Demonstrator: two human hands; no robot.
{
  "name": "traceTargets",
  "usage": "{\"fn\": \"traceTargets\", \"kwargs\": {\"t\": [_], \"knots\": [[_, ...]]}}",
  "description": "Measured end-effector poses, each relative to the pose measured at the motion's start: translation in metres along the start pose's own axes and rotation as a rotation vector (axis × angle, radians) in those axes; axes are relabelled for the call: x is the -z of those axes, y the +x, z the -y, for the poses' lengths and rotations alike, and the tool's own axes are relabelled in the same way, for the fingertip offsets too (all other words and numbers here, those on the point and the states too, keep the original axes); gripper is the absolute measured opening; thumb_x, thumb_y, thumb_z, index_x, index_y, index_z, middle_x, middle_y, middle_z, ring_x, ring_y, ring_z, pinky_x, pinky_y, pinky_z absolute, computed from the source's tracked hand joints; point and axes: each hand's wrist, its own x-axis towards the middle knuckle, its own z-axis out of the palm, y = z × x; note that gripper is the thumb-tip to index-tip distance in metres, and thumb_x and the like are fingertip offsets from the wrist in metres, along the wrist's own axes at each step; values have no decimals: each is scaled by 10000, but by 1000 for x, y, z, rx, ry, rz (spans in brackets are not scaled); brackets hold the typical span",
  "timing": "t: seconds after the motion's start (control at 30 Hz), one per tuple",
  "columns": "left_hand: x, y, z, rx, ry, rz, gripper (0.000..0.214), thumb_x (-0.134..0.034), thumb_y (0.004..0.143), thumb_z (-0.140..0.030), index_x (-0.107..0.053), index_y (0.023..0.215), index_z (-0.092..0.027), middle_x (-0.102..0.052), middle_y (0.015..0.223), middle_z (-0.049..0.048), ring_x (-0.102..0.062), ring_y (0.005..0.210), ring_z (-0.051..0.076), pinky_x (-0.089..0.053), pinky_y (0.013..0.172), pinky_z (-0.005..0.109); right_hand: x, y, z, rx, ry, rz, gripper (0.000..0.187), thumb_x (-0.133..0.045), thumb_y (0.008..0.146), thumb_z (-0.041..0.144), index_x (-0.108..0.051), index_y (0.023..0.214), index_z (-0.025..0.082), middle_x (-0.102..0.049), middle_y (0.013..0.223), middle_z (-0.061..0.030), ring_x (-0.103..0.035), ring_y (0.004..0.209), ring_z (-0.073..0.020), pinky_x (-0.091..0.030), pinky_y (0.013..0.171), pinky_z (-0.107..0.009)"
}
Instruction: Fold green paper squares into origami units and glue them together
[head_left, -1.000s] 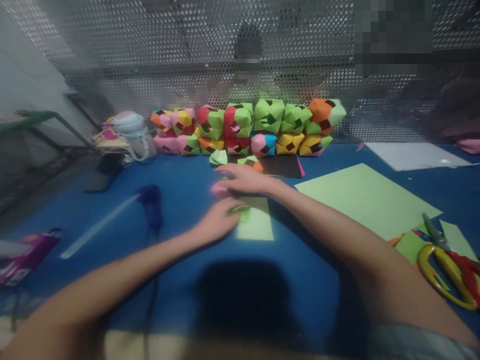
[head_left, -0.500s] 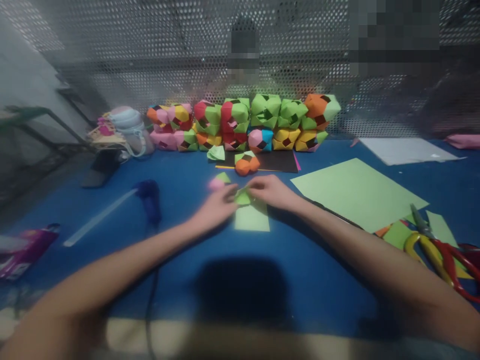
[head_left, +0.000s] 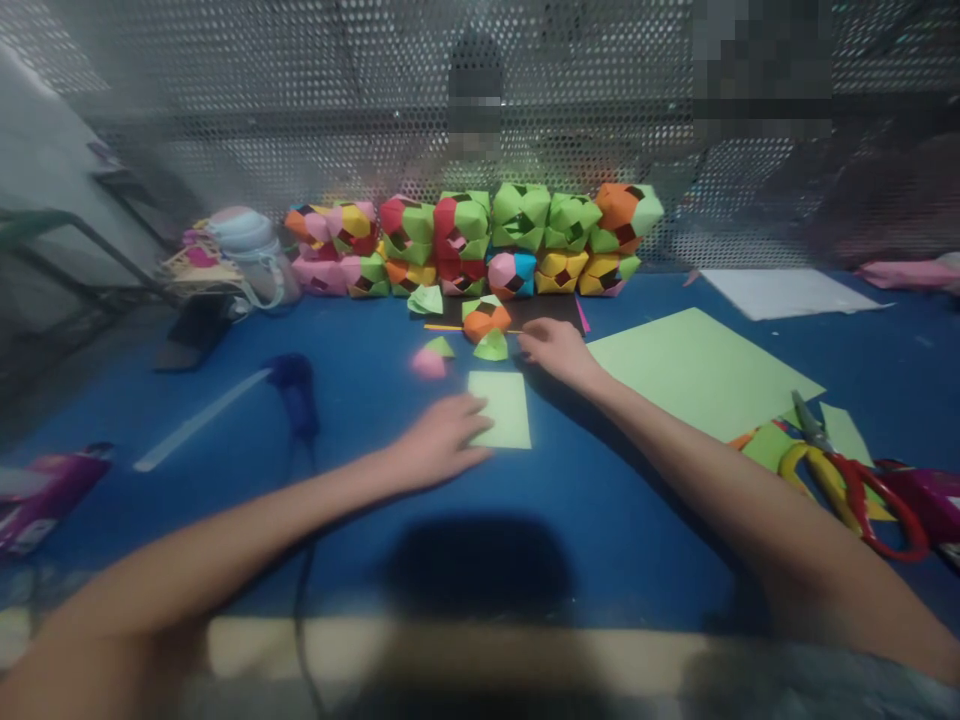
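Note:
My left hand (head_left: 442, 437) lies flat on the blue table, fingers stretched onto the left edge of a small light green paper square (head_left: 504, 407). My right hand (head_left: 553, 347) rests further back, fingers loosely curled, just right of a small folded green paper piece (head_left: 493, 346) and apart from it. An orange and green folded paper ball (head_left: 484, 318) sits behind that piece. A pink and green folded piece (head_left: 431, 358) lies to the left.
A double row of coloured folded paper cubes (head_left: 480, 245) lines the perforated metal screen at the back. A large green sheet (head_left: 697, 370) and scissors (head_left: 847, 475) lie right. A white sheet (head_left: 787, 292), a ruler (head_left: 199, 420), a blue tool (head_left: 296, 390) and a purple box (head_left: 41, 490) also lie about.
Both hands held a folded green piece together half a second ago. Now that piece lies on the table behind the square; my right hand moved back and my left hand dropped onto the square.

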Motion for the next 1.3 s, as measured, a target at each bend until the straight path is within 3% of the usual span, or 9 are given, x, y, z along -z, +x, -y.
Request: {"fn": "traceTargets", "kwargs": {"t": [0.1,0.17,0.3,0.4,0.6,0.77,0.87,1.07,1.3], "knots": [[-2,-2,-4,-47,52,-4,283,-523,858,-311,-642,1052,-143,-577,1238,176,-505,1188,296,-396,990,487,5,-15,-4,87,-96,-3,219,-530,809,204,-660,968,127,-671,1025,-126,-609,958,-244,-450,891,-416],[-4,-5,-6,-75,40,-25,257,-499,869,-289,-650,1020,-146,-595,1211,172,-526,1158,287,-410,978,478,7,-31,-7,199,-196,92,206,-537,818,217,-672,951,137,-675,1018,-127,-595,980,-265,-438,901,-435],[-6,-11,-8,-137,-20,-62,275,-419,904,-260,-649,996,-139,-648,1118,162,-569,1097,259,-421,967,439,8,-67,-10,462,-476,284,338,-500,880,315,-624,1110,101,-581,1236,-193,-528,1127,-326,-405,938,-495],[-4,-14,-9,-86,-83,-108,307,-382,919,-272,-624,1046,-132,-673,1050,139,-610,998,224,-458,907,376,12,-89,-9,493,-443,319,456,-437,914,407,-555,1227,97,-505,1334,-193,-460,1228,-321,-368,997,-496],[8,-16,-15,142,-351,-236,277,-421,901,-306,-648,965,-160,-697,968,63,-627,889,165,-470,846,292,25,-109,-8,458,-67,387,493,-491,876,460,-494,1296,203,-523,1337,-118,-485,1223,-248,-396,1005,-469],[9,-18,-24,302,-690,-188,309,-483,865,-405,-644,945,-154,-695,867,54,-644,833,176,-488,806,308,28,-115,-2,417,95,115,190,-507,869,296,-661,901,191,-701,924,-77,-636,876,-200,-486,818,-358],[8,-20,-28,315,-890,-191,333,-537,829,-402,-606,1033,-147,-682,913,66,-649,796,169,-502,793,319,35,-118,7,254,130,139,196,-511,846,307,-644,768,185,-667,738,-29,-593,658,-150,-468,619,-266],[4,-15,-32,390,-864,-227,206,-577,782,-331,-619,871,-149,-641,795,19,-587,669,128,-485,660,264,47,-115,15,-23,201,411,213,-537,788,347,-661,823,178,-643,720,0,-550,616,-131,-426,557,-238],[-2,-5,-20,408,-711,-207,274,-492,834,-312,-556,617,-158,-517,654,-27,-517,644,105,-400,662,244,40,-105,3,-29,172,276,221,-535,764,319,-642,888,171,-633,728,-12,-520,591,-127,-405,536,-247]]}}
